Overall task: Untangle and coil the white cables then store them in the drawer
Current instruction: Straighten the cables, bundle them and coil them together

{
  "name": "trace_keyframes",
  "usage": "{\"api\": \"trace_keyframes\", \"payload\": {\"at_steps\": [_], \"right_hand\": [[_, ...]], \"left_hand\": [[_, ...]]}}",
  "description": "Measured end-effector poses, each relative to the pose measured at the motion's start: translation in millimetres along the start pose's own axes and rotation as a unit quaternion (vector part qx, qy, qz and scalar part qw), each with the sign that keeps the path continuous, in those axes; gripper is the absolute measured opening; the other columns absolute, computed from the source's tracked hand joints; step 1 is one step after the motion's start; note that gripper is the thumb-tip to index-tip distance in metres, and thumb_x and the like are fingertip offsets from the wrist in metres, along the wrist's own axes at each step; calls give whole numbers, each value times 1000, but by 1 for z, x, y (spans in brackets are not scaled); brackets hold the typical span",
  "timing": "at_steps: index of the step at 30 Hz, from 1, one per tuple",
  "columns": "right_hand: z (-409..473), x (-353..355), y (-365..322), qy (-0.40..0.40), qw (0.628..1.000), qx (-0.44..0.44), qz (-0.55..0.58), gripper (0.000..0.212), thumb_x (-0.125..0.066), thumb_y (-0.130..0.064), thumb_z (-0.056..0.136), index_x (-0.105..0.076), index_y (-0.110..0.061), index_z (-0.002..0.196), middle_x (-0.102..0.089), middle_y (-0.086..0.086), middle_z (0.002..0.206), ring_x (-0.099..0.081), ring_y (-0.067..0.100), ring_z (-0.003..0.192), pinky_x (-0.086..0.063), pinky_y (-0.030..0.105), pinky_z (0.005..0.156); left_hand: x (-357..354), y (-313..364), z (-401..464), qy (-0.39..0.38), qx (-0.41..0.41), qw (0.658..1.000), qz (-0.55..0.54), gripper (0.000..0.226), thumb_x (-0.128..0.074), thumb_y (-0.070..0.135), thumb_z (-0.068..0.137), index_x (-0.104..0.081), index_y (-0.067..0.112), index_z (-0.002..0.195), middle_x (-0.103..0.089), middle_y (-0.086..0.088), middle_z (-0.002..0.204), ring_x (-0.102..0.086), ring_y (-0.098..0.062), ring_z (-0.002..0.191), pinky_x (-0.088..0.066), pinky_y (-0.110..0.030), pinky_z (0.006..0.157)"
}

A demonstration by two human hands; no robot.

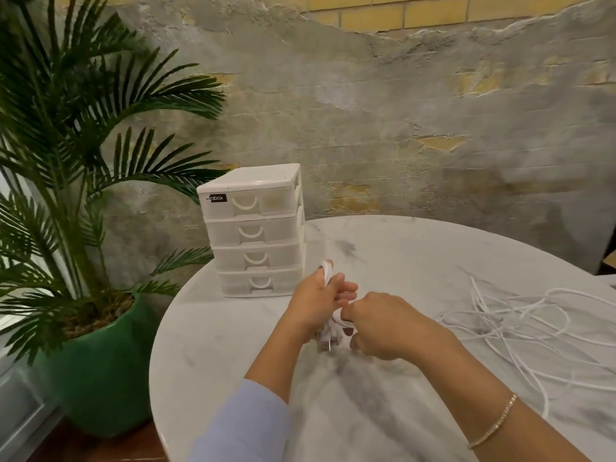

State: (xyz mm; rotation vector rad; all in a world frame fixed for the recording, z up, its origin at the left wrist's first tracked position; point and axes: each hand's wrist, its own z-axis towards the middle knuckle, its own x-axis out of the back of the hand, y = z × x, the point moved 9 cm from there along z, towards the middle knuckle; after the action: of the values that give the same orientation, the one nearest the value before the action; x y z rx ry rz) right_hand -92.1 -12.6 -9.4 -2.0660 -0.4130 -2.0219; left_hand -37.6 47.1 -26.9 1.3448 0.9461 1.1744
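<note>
Right wrist with its thin bracelet [493,425] sits closest, forearm stretched over the marble table [233,345]. Up ahead, my right hand [383,325] curls its fingers round the lower end of a coiled white cable [328,276], pinching it tight. My left hand [313,301] grips the same bundle from the other side, loops poking up past my fingers, plugs [328,343] dangling below. Off to the right, the tangled white cables [520,325] sprawl loose on the tabletop. Behind my hands stands the white drawer unit [256,235], all four drawers closed. Left of the table, a potted palm [76,181].
</note>
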Motion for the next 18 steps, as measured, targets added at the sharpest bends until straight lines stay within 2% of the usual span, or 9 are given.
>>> {"api": "trace_keyframes", "payload": {"at_steps": [3, 5, 6, 8, 9, 12, 15, 16, 18], "right_hand": [[-4, 7, 9, 0, 999, -18, 40, 23, -54, -28, 92, -59, -21, 113, -62, 3, 109, -56, 22, 95, -35, 28, 70], [-8, 13, 20, -2, 995, -27, 91, 20, -58, -33, 90, -64, -28, 108, -62, -3, 95, -52, 16, 85, -38, 25, 69], [-10, 15, 24, 0, 993, -24, 116, 17, -59, -34, 89, -66, -30, 103, -59, -8, 84, -51, 13, 80, -38, 24, 67], [-13, 16, 29, 1, 990, -12, 144, 13, -59, -34, 89, -69, -29, 97, -54, -13, 72, -50, 9, 74, -38, 22, 64], [-14, 17, 31, 0, 988, -8, 151, 14, -58, -34, 90, -69, -27, 97, -55, -11, 74, -50, 10, 75, -38, 22, 64], [-15, 15, 37, -3, 985, -9, 174, 16, -57, -33, 92, -67, -23, 99, -59, -5, 84, -53, 14, 80, -42, 26, 69], [-14, 14, 45, -10, 987, -20, 160, 17, -55, -29, 93, -66, -21, 103, -59, -5, 84, -53, 13, 79, -40, 22, 65], [-13, 17, 47, -13, 988, -22, 152, 16, -54, -28, 93, -66, -21, 103, -62, -4, 88, -54, 14, 81, -41, 21, 66], [-9, 30, 51, -10, 993, -14, 115, 17, -51, -26, 94, -65, -24, 103, -66, -1, 104, -56, 17, 92, -42, 24, 76]], "left_hand": [[-4, 19, -1, 15, -60, 974, 216, 47, -38, 26, 101, -28, 18, 146, -68, -5, 95, -63, -14, 76, -48, -18, 67], [-10, 25, -2, 6, -80, 949, 304, 30, -37, 33, 101, -43, 19, 127, -67, -1, 77, -62, -15, 68, -43, -16, 61], [-14, 25, -3, -8, -79, 945, 318, 22, -36, 36, 101, -44, 19, 111, -64, 3, 67, -61, -13, 59, -43, -14, 56], [-20, 23, -6, -38, -66, 941, 329, 31, -32, 42, 100, -41, 13, 94, -60, 4, 55, -57, -9, 42, -44, -15, 50], [-23, 20, -8, -54, -56, 942, 327, 36, -29, 45, 100, -42, 12, 90, -60, 3, 53, -55, -9, 39, -46, -18, 52], [-30, 18, -17, -99, -41, 946, 307, 54, -18, 50, 100, -48, 15, 71, -58, 1, 51, -54, -13, 42, -44, -23, 57], [-39, 18, -23, -138, -30, 946, 291, 69, -16, 60, 95, -50, 19, 50, -51, 3, 41, -49, -12, 44, -42, -24, 61], [-40, 16, -23, -146, -26, 947, 284, 70, -20, 67, 90, -50, 19, 49, -49, 2, 42, -46, -11, 44, -41, -24, 61], [-38, 12, -22, -150, -25, 949, 275, 69, -34, 76, 81, -48, 11, 62, -45, 0, 47, -41, -10, 43, -36, -25, 57]]}}
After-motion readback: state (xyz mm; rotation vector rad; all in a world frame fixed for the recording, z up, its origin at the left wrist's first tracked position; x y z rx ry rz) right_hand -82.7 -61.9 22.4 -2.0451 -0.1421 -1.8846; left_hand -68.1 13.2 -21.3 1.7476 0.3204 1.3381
